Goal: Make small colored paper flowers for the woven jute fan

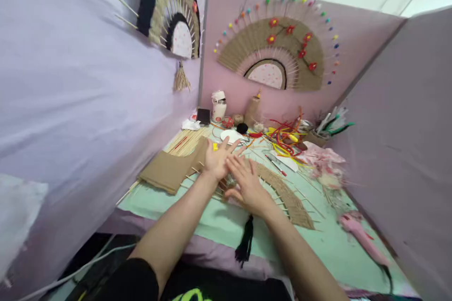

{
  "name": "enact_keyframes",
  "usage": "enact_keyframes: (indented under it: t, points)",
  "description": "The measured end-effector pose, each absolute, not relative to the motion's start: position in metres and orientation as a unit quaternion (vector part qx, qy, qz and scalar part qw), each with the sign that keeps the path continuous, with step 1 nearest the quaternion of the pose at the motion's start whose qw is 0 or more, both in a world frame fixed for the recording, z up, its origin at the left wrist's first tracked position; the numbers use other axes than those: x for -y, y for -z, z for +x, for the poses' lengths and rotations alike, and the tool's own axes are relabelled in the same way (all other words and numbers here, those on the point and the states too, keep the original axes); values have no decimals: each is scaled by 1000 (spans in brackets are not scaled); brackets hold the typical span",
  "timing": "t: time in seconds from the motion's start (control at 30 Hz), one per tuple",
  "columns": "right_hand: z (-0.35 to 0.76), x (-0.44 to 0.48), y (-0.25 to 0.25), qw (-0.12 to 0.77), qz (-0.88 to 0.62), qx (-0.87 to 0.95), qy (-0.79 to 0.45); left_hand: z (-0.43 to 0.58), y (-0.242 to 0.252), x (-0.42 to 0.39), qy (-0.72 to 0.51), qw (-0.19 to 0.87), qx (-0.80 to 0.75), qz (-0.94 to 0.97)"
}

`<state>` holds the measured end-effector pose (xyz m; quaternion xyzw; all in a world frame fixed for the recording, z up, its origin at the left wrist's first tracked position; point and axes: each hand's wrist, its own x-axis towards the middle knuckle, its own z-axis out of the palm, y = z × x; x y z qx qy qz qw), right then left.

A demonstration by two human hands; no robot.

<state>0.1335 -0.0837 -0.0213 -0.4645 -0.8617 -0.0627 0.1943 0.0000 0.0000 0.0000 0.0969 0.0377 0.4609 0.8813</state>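
Burlap fan (300,207) lies on the tabletop (339,247), partly hidden by the upturned left hand (217,160) and overlapping right hand (250,187), both spread wide. A black tassel (244,242) lies before the fan, a pink glue gun (365,241) to its right.

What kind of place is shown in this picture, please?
Probably a small craft workspace: decorative fans hang on the walls, and a pink glue gun and thin sticks lie on the table.
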Motion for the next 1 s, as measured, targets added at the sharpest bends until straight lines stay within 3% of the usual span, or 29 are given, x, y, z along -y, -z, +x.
enact_keyframes:
  t: [0.17,0.3,0.5,0.67,1.0]
  points:
    - [131,72,14,202,-483,849,70,9,0,8,-422,898,-46,110]
    - [124,79,14,191,-448,872,49,6,2,5,-464,876,-80,102]
    - [135,67,23,235,-484,843,-2,16,1,7,-453,880,-117,85]
    - [144,61,32,334,-472,813,-76,18,4,5,-471,872,-115,63]
    - [148,66,34,354,-468,802,-109,22,12,3,-471,873,-113,58]
